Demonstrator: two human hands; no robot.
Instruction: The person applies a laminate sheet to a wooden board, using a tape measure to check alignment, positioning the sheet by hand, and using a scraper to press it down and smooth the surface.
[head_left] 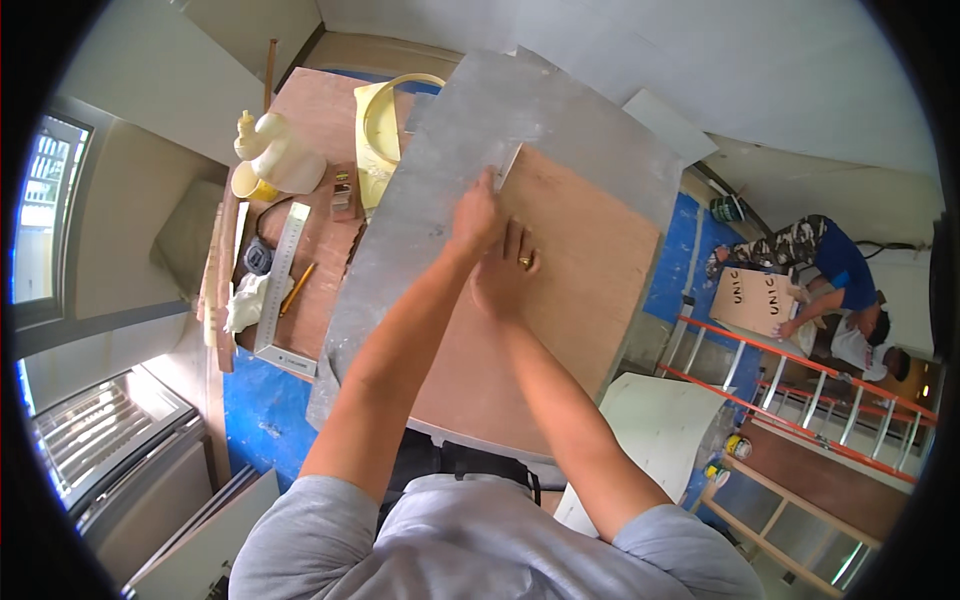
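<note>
A brown wooden panel [585,250] lies on top of a large grey sheet [440,140] in front of me. My left hand [476,212] is closed at the panel's left edge, near its far corner. A thin pale strip [512,165] shows just beyond those fingers; whether it is a held tool or the panel's edge is unclear. My right hand [507,262] rests on the panel right beside the left hand, fingers stretched out and a ring on one of them.
Left of the sheet, a wooden table holds a metal square [285,270], a pencil [297,290], a tape measure [259,256], a white jug [288,155] and a yellow cup [250,183]. An orange ladder [800,370] stands at right, near a crouching person [845,265] with a cardboard box [752,300].
</note>
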